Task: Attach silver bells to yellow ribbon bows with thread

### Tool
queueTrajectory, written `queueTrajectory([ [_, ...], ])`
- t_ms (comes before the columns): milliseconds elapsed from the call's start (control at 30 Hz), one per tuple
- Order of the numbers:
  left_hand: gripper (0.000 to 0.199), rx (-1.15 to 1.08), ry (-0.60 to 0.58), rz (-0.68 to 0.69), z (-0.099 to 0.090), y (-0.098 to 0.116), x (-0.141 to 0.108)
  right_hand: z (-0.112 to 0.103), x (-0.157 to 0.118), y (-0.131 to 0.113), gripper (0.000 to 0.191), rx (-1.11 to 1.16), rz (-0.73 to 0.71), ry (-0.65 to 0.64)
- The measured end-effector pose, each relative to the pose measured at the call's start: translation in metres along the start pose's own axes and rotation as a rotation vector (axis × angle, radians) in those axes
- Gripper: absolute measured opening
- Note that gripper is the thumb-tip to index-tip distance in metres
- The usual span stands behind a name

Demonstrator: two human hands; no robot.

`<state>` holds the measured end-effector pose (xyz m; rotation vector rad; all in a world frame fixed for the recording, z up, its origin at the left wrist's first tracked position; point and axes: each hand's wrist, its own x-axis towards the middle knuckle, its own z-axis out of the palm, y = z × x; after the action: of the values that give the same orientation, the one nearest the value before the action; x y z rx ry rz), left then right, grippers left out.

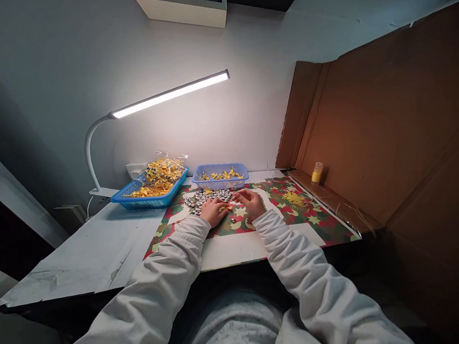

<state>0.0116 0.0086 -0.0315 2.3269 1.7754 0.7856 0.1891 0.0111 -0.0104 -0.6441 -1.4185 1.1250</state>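
Note:
My left hand (213, 212) rests low over the patterned mat, fingers closed around a small yellow piece (225, 209) that shows at the fingertips. Close by on its right, my right hand (252, 204) is raised a little, thumb and fingers pinched together. Whatever the right fingers hold, if anything, is too small to make out. A pile of shiny silver bells (198, 197) spreads just beyond and left of my left hand. One silver bell (233, 220) is apart from the pile, between my hands.
A blue basket (152, 203) heaped with yellow pieces stands left, beneath a lit desk lamp (172, 94). Behind the bells is a lilac basket (219, 183) with more yellow pieces. Yellow strands (295, 198) lie right, near a small yellow bottle (316, 174) and a cardboard wall (368, 122).

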Motion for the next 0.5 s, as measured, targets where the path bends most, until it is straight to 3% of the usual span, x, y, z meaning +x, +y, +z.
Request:
queueTrajectory([
  [233,0.025,0.129,-0.056,-0.051,-0.008,0.01,-0.005,-0.005,0.002,-0.027,0.04,0.337,0.073,0.033],
  [500,0.023,0.114,-0.05,-0.068,-0.012,0.013,-0.005,0.002,0.014,-0.059,0.034,0.275,0.001,-0.06],
])
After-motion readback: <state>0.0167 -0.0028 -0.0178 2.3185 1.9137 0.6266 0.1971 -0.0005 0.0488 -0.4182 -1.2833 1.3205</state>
